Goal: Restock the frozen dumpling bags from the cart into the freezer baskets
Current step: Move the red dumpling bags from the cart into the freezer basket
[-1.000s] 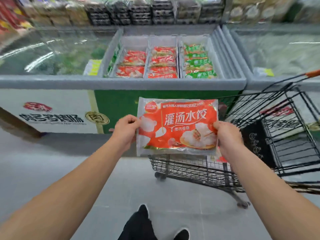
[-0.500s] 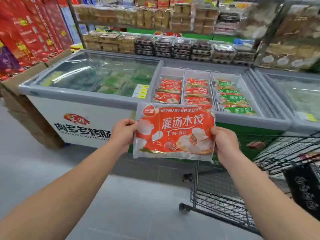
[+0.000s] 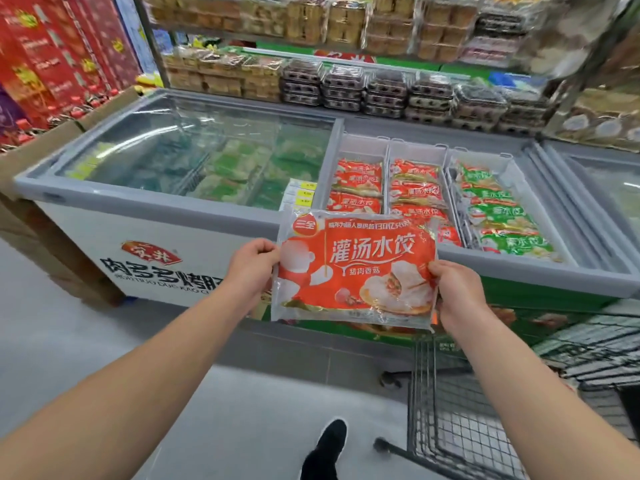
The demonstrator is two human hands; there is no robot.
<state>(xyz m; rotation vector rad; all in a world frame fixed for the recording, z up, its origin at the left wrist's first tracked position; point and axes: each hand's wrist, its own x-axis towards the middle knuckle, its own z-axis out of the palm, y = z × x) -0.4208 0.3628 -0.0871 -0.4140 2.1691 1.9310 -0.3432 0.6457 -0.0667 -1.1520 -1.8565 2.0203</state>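
head view, nearest first: a dark shoe (image 3: pixel 330 441) on the grey floor, and to the right the wire cart (image 3: pixel 460 427). only its black mesh shows at the frame's lower right, so how many bags remain in it cannot be told.

above that, both arms reach forward. the left hand (image 3: pixel 251 268) pinches the left edge of a red bag (image 3: pixel 353 268), and the right hand (image 3: pixel 457 292) grips its right edge, thumb on the front. the bag is held flat-on and upright in the air, short of the freezer (image 3: pixel 145 216), not yet over any basket.

beyond the bag, the freezer's right half stands open. three baskets sit side by side: the left basket (image 3: pixel 360 147) and the middle basket (image 3: pixel 419 150) each hold rows of matching red bags, and the right basket (image 3: pixel 481 157) holds green ones. the left half lies under a glass lid (image 3: pixel 194 150), with blurred green packs below.

judging by this, restocking is partly done: the baskets look fairly full already, one bag is in transit, and it likely belongs in one of the two red baskets. placing it is still left, and possibly more trips.
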